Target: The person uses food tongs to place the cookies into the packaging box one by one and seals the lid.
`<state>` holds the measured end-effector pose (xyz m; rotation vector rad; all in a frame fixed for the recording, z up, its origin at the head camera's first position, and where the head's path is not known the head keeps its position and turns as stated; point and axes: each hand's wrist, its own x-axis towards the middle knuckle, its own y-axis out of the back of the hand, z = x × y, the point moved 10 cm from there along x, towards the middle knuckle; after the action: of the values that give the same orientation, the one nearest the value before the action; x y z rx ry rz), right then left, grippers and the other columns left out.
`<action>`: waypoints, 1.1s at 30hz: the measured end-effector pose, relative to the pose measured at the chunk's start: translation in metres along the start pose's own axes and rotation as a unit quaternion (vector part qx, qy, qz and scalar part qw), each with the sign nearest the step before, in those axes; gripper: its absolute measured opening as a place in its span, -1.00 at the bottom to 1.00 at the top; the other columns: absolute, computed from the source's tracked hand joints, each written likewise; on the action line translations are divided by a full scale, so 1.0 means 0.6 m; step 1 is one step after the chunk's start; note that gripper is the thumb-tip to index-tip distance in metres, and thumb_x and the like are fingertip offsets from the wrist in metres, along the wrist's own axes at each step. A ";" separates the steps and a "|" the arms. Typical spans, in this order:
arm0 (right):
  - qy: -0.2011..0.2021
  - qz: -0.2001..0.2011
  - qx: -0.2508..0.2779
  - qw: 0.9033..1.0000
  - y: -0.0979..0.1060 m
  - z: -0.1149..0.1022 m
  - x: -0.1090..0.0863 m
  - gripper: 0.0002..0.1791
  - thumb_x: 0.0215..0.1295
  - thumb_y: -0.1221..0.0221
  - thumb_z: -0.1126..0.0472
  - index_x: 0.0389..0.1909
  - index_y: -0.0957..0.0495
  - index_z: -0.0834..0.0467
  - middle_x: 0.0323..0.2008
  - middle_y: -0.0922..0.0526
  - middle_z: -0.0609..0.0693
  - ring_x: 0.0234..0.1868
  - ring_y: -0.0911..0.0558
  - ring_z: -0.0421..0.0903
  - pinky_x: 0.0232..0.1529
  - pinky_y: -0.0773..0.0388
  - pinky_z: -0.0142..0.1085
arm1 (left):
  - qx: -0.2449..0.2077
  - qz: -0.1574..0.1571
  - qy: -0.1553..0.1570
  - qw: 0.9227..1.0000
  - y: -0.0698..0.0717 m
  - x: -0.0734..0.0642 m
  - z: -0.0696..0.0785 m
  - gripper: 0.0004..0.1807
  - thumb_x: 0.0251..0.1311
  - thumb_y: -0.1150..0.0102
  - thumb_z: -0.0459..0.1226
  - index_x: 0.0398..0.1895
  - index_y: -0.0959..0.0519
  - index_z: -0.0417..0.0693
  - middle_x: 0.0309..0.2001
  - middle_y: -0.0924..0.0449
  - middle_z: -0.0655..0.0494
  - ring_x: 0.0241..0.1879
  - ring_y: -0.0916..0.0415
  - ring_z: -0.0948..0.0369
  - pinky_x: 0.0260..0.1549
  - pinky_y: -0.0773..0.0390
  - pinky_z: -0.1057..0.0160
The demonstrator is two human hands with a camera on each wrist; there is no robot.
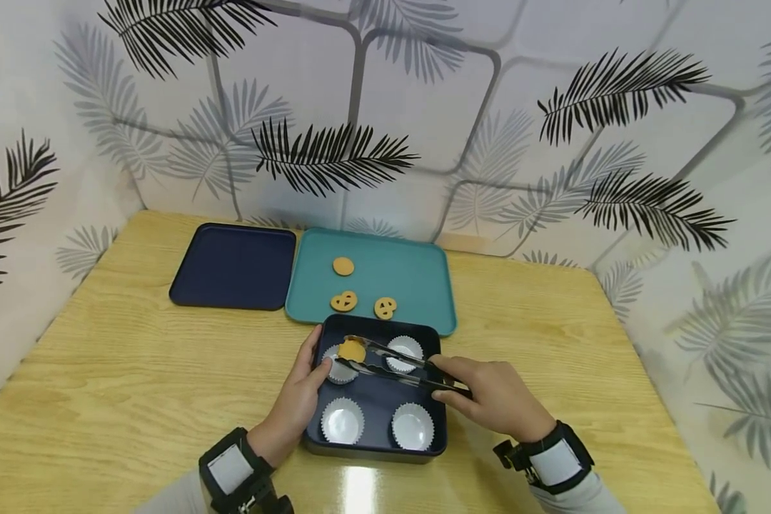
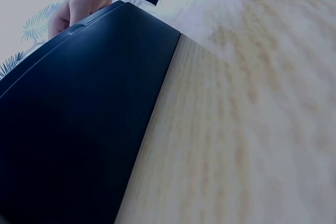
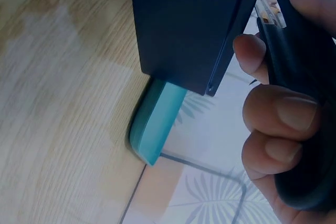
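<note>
My right hand (image 1: 497,400) grips a pair of tongs (image 1: 385,373) with black handles and metal arms. Between the tong tips is a round golden cookie (image 1: 352,350), over the back left white paper cup (image 1: 340,373) in a dark blue box (image 1: 378,400). My left hand (image 1: 298,400) holds the box by its left side, thumb over the rim. Other white cups stand at the back right (image 1: 403,350), front left (image 1: 343,422) and front right (image 1: 412,428). In the right wrist view, fingers curl round the black tong handle (image 3: 294,72).
Behind the box lies a teal tray (image 1: 417,275) bearing a round cookie (image 1: 343,266) and two pretzel-shaped cookies (image 1: 343,301). Beside it on the left is a dark blue tray (image 1: 234,268). All stand on a wooden table (image 1: 135,371) against a leaf-patterned wall.
</note>
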<state>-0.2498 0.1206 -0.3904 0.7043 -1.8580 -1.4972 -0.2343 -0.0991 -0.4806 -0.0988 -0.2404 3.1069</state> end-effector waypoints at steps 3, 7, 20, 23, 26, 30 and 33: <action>0.001 -0.010 -0.005 1.000 -0.002 -0.005 0.005 -0.49 0.41 -0.24 -0.07 0.22 -0.61 0.15 0.07 -0.73 0.03 -0.01 -0.74 -0.06 -0.12 -0.70 -0.12 | -0.005 -0.002 -0.007 1.000 0.000 0.003 0.004 -0.34 0.60 0.30 -0.38 0.64 0.21 -0.13 0.64 0.33 -0.13 0.60 0.41 -0.03 0.52 0.27 -0.08; 0.005 -0.010 -0.012 1.000 0.000 -0.012 0.009 -0.50 0.39 -0.27 -0.05 0.20 -0.62 0.16 0.02 -0.75 0.02 -0.13 -0.76 -0.10 -0.22 -0.70 -0.16 | -0.006 -0.003 -0.015 1.000 0.000 0.003 0.008 -0.34 0.59 0.30 -0.40 0.64 0.22 -0.18 0.63 0.33 -0.18 0.60 0.42 -0.07 0.52 0.28 -0.11; 0.002 -0.012 -0.030 0.999 -0.002 -0.013 0.005 -0.49 0.36 -0.29 -0.05 0.22 -0.60 0.14 0.00 -0.75 0.02 -0.22 -0.76 -0.12 -0.31 -0.68 -0.20 | 0.010 0.000 -0.013 1.000 -0.001 0.001 0.004 -0.35 0.60 0.29 -0.38 0.63 0.19 -0.16 0.62 0.36 -0.23 0.59 0.45 -0.12 0.51 0.26 -0.15; 0.002 -0.013 -0.032 0.999 -0.001 -0.013 0.007 -0.48 0.36 -0.29 -0.06 0.22 -0.60 0.15 0.00 -0.75 0.02 -0.23 -0.76 -0.13 -0.32 -0.68 -0.20 | 0.010 0.002 -0.014 1.000 0.000 0.001 0.006 -0.35 0.59 0.29 -0.38 0.63 0.19 -0.16 0.62 0.35 -0.23 0.59 0.44 -0.11 0.51 0.25 -0.14; -0.001 -0.014 -0.032 0.999 -0.002 -0.013 0.008 -0.48 0.37 -0.28 -0.06 0.22 -0.60 0.16 0.01 -0.75 0.02 -0.20 -0.76 -0.12 -0.29 -0.68 -0.19 | 0.010 0.001 -0.012 1.000 0.000 0.000 0.007 -0.35 0.60 0.30 -0.38 0.64 0.20 -0.16 0.62 0.36 -0.22 0.59 0.45 -0.12 0.51 0.25 -0.15; -0.005 -0.014 -0.031 0.999 -0.003 -0.014 0.007 -0.47 0.37 -0.28 -0.07 0.22 -0.60 0.16 0.02 -0.74 0.02 -0.18 -0.75 -0.11 -0.27 -0.69 -0.18 | 0.011 0.002 -0.009 1.000 0.001 -0.003 0.008 -0.35 0.60 0.29 -0.38 0.64 0.20 -0.15 0.62 0.37 -0.21 0.59 0.46 -0.13 0.50 0.25 -0.17; -0.010 -0.015 -0.030 0.999 -0.004 -0.015 0.008 -0.46 0.36 -0.28 -0.08 0.23 -0.59 0.15 0.01 -0.75 0.00 -0.21 -0.74 -0.15 -0.28 -0.68 -0.20 | 0.012 0.003 -0.008 1.000 0.002 -0.005 0.010 -0.35 0.60 0.29 -0.38 0.64 0.20 -0.14 0.62 0.37 -0.21 0.59 0.46 -0.13 0.50 0.25 -0.18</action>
<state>-0.2461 0.1111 -0.3910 0.6945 -1.8178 -1.5773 -0.2317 -0.1012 -0.4749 -0.0736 -0.2029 3.1171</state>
